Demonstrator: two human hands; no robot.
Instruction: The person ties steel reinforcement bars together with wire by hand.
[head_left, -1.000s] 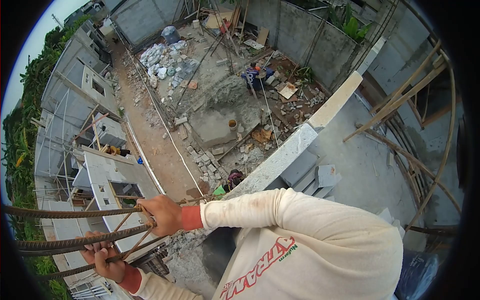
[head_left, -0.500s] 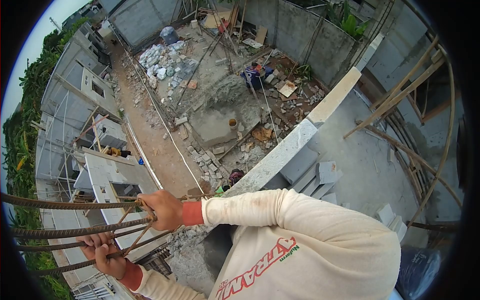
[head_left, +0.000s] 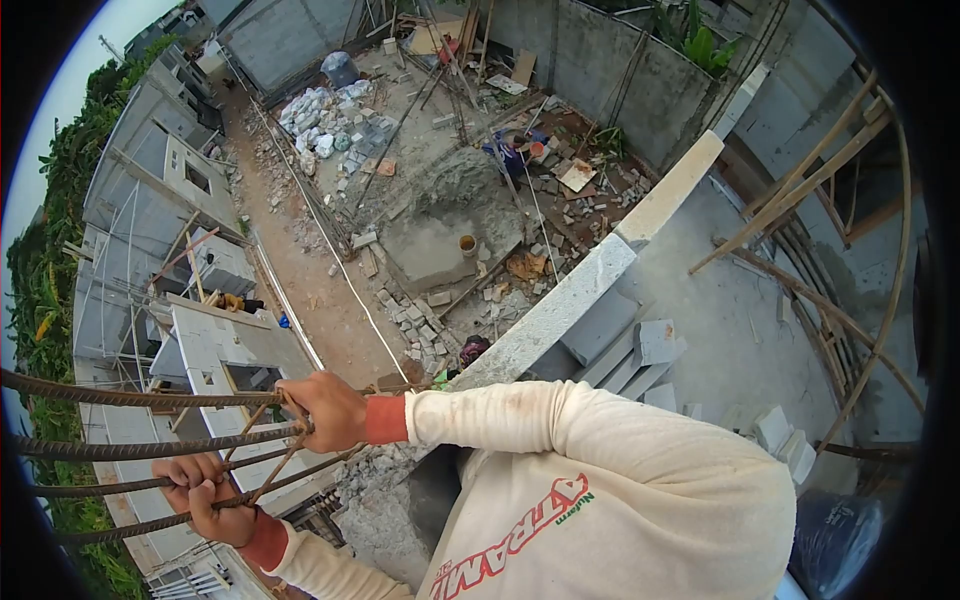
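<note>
Several ribbed steel rebars (head_left: pixel 150 397) run in from the left edge, joined by a thin rusty rebar stirrup (head_left: pixel 272 475). My right hand (head_left: pixel 335 412) is closed on the stirrup's upper corner, where it meets the upper bars. Its fingertips are partly hidden. Lower and further left, my left hand (head_left: pixel 215 503) has its fingers curled over a lower rebar (head_left: pixel 100 490), with the thumb raised beside them. Both arms wear cream sleeves with red cuffs.
Below lies a yard with a mortar heap (head_left: pixel 430 255), a bucket (head_left: pixel 467 244) and rubble. A wall top (head_left: pixel 560 310) slants past my right arm. Bamboo poles (head_left: pixel 800 200) lean at right. A person (head_left: pixel 505 158) bends near the far debris.
My left hand's fingers have curled further over the lower bar. My right hand stays at the stirrup, and the bars have shifted slightly. The far person has bent lower.
</note>
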